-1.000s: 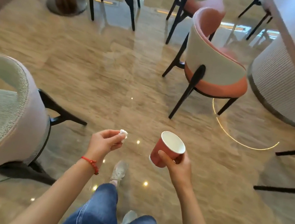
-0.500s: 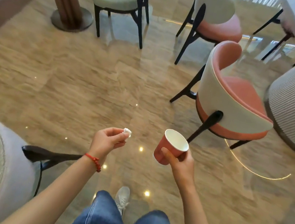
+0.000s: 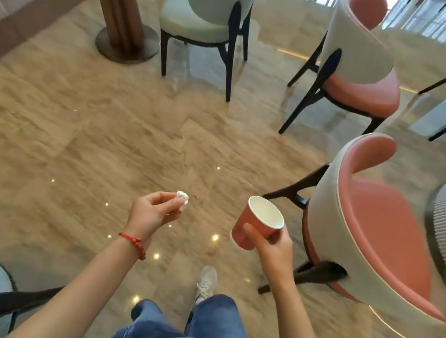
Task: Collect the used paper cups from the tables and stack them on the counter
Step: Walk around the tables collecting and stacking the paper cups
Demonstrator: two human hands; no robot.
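The right hand (image 3: 272,244) grips one red paper cup (image 3: 257,223), white inside, rim up and tilted slightly, held above the floor (image 3: 103,130) just beside the nearest pink chair (image 3: 377,234); the left hand (image 3: 150,212) pinches one small crumpled white wad (image 3: 182,199). Two pink chairs and one pale green chair (image 3: 209,17) stand ahead. Open marble floor lies between them and the round pedestal base (image 3: 126,43) at far left.
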